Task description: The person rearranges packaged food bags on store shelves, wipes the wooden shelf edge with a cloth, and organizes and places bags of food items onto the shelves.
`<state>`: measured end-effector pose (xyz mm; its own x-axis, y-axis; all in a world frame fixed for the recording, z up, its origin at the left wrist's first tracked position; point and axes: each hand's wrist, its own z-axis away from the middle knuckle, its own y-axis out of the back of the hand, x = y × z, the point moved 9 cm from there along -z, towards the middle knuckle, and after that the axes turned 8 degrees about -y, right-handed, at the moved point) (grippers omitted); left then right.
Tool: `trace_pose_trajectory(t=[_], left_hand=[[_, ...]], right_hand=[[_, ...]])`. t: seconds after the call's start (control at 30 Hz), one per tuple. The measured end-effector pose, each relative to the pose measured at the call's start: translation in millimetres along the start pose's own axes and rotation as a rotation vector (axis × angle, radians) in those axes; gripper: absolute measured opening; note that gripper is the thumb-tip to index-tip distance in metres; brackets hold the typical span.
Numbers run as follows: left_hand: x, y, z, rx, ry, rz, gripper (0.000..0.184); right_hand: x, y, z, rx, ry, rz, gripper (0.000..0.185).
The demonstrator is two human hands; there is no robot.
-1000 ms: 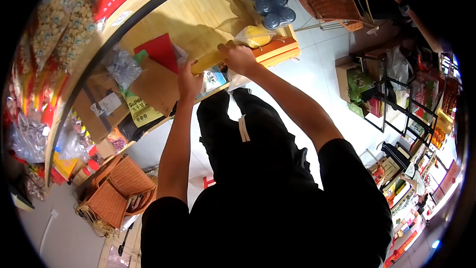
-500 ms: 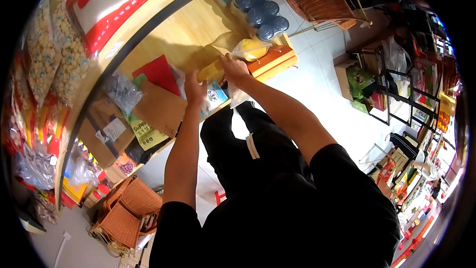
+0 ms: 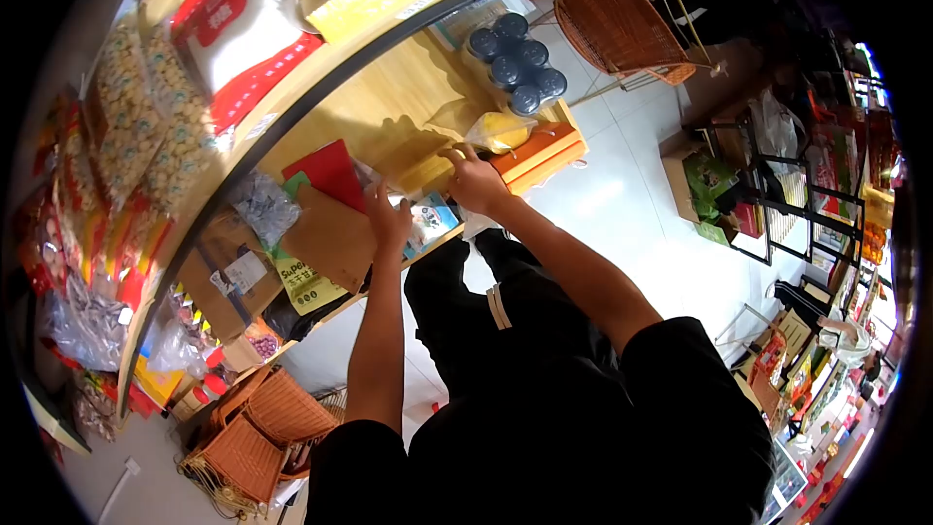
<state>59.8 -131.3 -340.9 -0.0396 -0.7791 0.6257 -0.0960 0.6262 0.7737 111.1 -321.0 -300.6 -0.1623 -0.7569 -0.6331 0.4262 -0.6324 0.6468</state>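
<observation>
A yellow box-shaped packet (image 3: 420, 175) lies on the wooden tabletop (image 3: 389, 87), between and just beyond my two hands. My left hand (image 3: 391, 222) is at its near left end, fingers apart and holding nothing. Over the right end is my right hand (image 3: 476, 185), its fingers spread and slightly bent; whether the fingertips touch the packet I cannot tell. Beyond that hand sit a clear bag with yellow contents (image 3: 499, 132) and an orange box (image 3: 539, 156). A small blue-and-white packet (image 3: 431, 220) rests by the table's near edge, between my wrists.
Dark-capped bottles in a wrapped pack (image 3: 517, 63) stand toward the far right corner. Left of my hands are a red folder (image 3: 326, 180), cardboard (image 3: 326, 233) and a crumpled clear bag (image 3: 264, 209). A shelf with bagged goods (image 3: 243, 39) overhangs the left side. Wicker chairs (image 3: 622, 10) stand nearby.
Both hands have come off the yellow packet they were at the ends of, and their fingers have opened. The packet now lies on the tabletop. The whole view has shifted slightly.
</observation>
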Motion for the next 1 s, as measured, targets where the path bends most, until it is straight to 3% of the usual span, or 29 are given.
trace_pose_trajectory(t=[0.13, 0.23, 0.3, 0.37, 0.5, 0.57, 0.63, 0.7, 0.8, 0.9, 1.0], left_hand=[[2, 13, 44, 0.025, 0.15, 0.1, 0.056], [10, 23, 84, 0.011, 0.214, 0.17, 0.053], [7, 20, 105, -0.051, 0.287, 0.203, 0.047], [16, 33, 112, -0.05, 0.4, 0.321, 0.046], [43, 74, 73, -0.012, 0.351, 0.306, 0.049], [86, 115, 25, 0.112, 0.135, 0.349, 0.053], [115, 143, -14, 0.135, 0.121, 0.368, 0.057], [153, 176, -53, 0.229, 0.022, 0.528, 0.062], [212, 214, -98, 0.247, -0.064, 0.499, 0.07], [220, 217, -128, 0.269, -0.015, 0.567, 0.074], [216, 206, -146, 0.247, 0.016, 0.496, 0.078]], right_hand=[[-1, 31, 38, 0.032, 0.008, -0.177, 0.04], [3, 55, 58, 0.203, 0.207, -0.243, 0.036], [11, 67, 58, 0.142, 0.086, -0.303, 0.035], [-17, 110, 64, 0.233, 0.156, -0.342, 0.032], [-68, 178, 49, 0.404, 0.332, -0.397, 0.042], [-98, 207, 40, 0.428, 0.358, -0.464, 0.047], [-125, 230, 26, 0.395, 0.372, -0.503, 0.057], [-150, 251, 20, 0.452, 0.418, -0.472, 0.058], [-164, 267, 0, 0.512, 0.394, -0.401, 0.061], [-164, 275, -14, 0.514, 0.326, -0.458, 0.07], [-165, 278, -23, 0.549, 0.334, -0.391, 0.064]])
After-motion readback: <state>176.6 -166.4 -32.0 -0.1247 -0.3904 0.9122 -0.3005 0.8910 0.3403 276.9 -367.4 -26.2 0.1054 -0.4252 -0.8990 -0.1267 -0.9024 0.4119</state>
